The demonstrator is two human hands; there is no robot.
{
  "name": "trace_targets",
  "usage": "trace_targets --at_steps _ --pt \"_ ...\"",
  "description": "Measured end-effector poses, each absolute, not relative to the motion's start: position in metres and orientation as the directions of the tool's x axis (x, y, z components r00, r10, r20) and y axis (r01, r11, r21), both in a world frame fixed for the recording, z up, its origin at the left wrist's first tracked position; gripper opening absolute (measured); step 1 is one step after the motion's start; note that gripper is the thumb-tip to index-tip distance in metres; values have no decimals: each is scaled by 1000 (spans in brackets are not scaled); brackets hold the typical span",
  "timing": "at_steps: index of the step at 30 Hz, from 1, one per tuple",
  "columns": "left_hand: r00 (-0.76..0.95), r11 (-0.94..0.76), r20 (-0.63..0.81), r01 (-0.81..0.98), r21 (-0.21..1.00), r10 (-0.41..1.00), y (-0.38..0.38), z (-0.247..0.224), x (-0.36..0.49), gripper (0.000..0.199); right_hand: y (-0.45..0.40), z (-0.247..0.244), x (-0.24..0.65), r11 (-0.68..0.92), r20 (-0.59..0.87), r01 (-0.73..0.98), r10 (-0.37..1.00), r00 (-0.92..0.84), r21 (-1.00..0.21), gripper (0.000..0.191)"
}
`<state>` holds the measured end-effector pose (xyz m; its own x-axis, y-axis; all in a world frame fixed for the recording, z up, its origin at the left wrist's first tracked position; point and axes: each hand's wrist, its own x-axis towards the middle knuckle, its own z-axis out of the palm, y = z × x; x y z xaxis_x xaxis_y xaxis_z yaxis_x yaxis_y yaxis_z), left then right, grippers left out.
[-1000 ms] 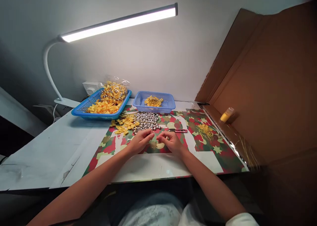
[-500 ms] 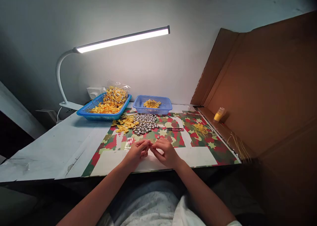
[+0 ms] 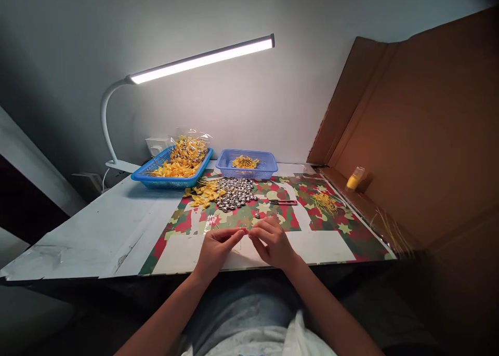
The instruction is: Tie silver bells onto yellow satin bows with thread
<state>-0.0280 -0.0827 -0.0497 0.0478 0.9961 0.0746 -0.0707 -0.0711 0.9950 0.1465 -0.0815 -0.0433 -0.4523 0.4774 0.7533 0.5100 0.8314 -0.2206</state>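
My left hand [image 3: 217, 249] is over the white strip at the table's front, thumb and forefinger pinched together. A thin cord [image 3: 240, 245] hangs just below its fingertips. My right hand [image 3: 273, 243] meets it tip to tip, its fingers closed in a pinch; what lies between them is too small and hidden to make out. Just beyond the right hand lies a single silver bell-like bead [image 3: 257, 215]. Farther back is a pile of silver beads [image 3: 236, 194], with yellow ribbon bows [image 3: 203, 192] beside it on the left.
A blue basket [image 3: 171, 182] holds yellow bows and a bagged bunch; a smaller basket [image 3: 247, 173] holds yellow cords. Thread snips [image 3: 283, 202] and loose yellow cords [image 3: 325, 202] lie rightward. A lamp [image 3: 202, 60] arches above. Cardboard [image 3: 421, 127] walls the right side, near a yellow-filled bottle [image 3: 355, 179].
The view has shifted slightly, so the scene sits farther right. My left hand has turned, its forefinger now straighter along the thumb; both hands' fingertips stay together.
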Motion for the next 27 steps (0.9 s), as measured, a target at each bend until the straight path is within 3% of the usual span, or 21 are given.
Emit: trace_targets --at_steps 6,13,18,27 --pt "21 -203 203 188 961 979 -85 -53 -30 26 -78 -47 147 806 731 570 486 -479 -162 21" --pt "10 -177 177 104 979 984 -86 -47 -29 25 -80 -44 147 817 722 532 504 -474 -221 21" --pt "-6 -245 250 175 954 968 -89 -49 -27 21 -78 -45 147 810 737 559 485 -470 -177 22" --pt "68 -247 238 320 915 969 -87 -52 -27 24 -77 -47 146 783 753 614 461 -468 -98 23"
